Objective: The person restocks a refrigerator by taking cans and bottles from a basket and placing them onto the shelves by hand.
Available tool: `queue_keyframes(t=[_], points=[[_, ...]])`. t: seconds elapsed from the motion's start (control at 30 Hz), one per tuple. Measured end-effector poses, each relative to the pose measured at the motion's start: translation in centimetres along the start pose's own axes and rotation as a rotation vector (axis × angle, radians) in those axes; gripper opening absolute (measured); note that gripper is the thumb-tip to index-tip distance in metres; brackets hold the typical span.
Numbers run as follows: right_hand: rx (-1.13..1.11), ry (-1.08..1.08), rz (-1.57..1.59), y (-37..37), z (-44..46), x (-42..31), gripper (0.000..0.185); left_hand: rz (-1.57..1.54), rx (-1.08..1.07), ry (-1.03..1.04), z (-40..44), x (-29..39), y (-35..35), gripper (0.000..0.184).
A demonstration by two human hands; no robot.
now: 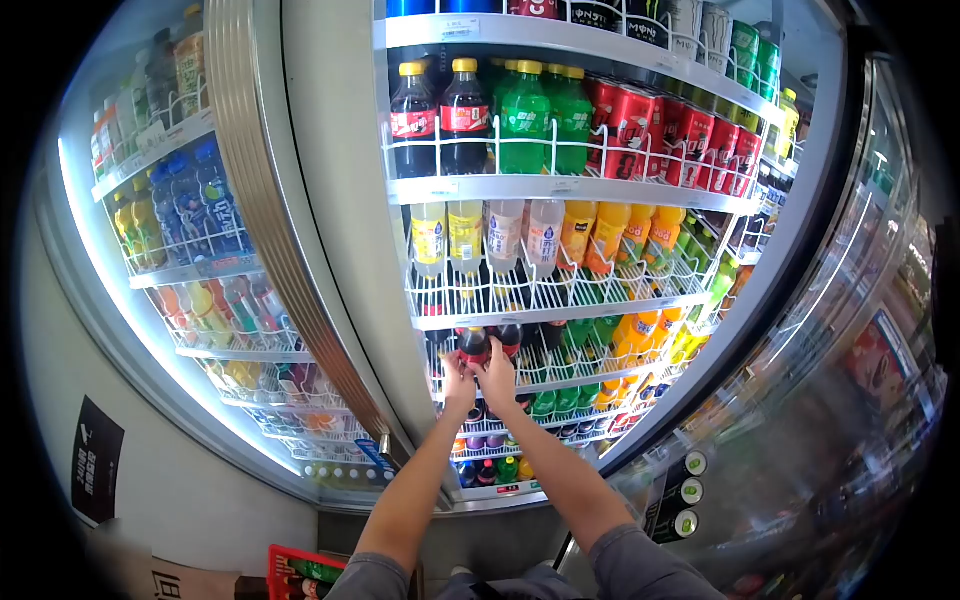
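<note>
The dark bottle [473, 345] is upright or nearly so, near the left front corner of a wire shelf [567, 381]; whether its base rests there cannot be told. Another dark bottle [510, 338] is just beside it. It looks full, so probably fairly heavy, with slightly yielding plastic, slippery if chilled and damp, but hardly fragile; its labelled middle seems the surest hold. The left hand [458, 384] and right hand [498, 381] curl partly closed, clasping opposite sides.

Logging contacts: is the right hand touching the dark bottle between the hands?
Touching: in the head view, the right hand has fingers against the dark bottle.
</note>
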State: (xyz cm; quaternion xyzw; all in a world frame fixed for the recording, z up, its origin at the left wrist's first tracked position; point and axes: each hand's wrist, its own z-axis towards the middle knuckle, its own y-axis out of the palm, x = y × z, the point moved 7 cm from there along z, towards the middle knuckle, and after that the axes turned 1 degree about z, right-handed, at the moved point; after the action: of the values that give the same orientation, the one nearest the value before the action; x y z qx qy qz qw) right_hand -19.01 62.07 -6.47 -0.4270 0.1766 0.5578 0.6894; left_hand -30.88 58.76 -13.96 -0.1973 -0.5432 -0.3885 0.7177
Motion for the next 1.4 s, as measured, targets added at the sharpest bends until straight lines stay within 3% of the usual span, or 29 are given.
queue_keyframes(t=[0.03,0.1,0.2,0.37,0.43,0.57,0.63,0.73,0.83,0.97,1.1,1.4], points=[[-0.002,0.004,-0.003,0.2,0.0,0.0,0.069,-0.001,-0.001,-0.005,-0.1,1.7,-0.1,0.051],[-0.054,0.082,-0.039,0.7,0.2,0.2,0.072,0.146,-0.201,-0.147,-0.2,3.6,0.7,0.06],[-0.086,0.072,0.045,1.0,0.0,0.3,0.069,0.169,-0.173,-0.122,0.6,-1.1,0.5,0.067],[-0.032,0.009,0.175,-0.2,-2.1,0.8,0.057,0.122,-0.179,-0.082,-1.5,-2.3,0.4,0.074],[-0.144,0.166,0.26,-0.6,-3.4,1.5,0.046,0.186,-0.18,-0.176,-2.9,-1.6,0.5,0.078],[-0.11,0.227,0.345,-2.8,-7.2,1.8,0.038,0.121,-0.216,-0.319,-6.8,0.4,0.4,0.076],[-0.121,0.321,0.474,-2.6,-9.9,3.6,0.031,-0.063,-0.255,-0.292,-9.1,2.3,0.8,0.073],[-0.138,0.389,0.567,-3.8,-13.6,3.2,0.028,0.015,-0.307,-0.346,-13.0,3.1,0.6,0.068],[-0.154,0.479,0.554,-4.6,-16.9,2.6,0.028,-0.038,-0.34,-0.253,-16.8,2.6,-0.2,0.064],[-0.182,0.448,0.55,-4.1,-20.5,2.9,0.028,0.125,-0.317,-0.343,-21.3,2.4,-3.1,0.056],[-0.252,0.534,0.677,-4.3,-22.1,-0.5,0.028,0.037,-0.234,-0.262,-23.8,4.5,-6.1,0.053],[-0.51,0.484,0.797,-6.6,-25.9,-6.8,0.029,-0.033,0.017,-0.208,-31.2,10.4,-9.7,0.05]])
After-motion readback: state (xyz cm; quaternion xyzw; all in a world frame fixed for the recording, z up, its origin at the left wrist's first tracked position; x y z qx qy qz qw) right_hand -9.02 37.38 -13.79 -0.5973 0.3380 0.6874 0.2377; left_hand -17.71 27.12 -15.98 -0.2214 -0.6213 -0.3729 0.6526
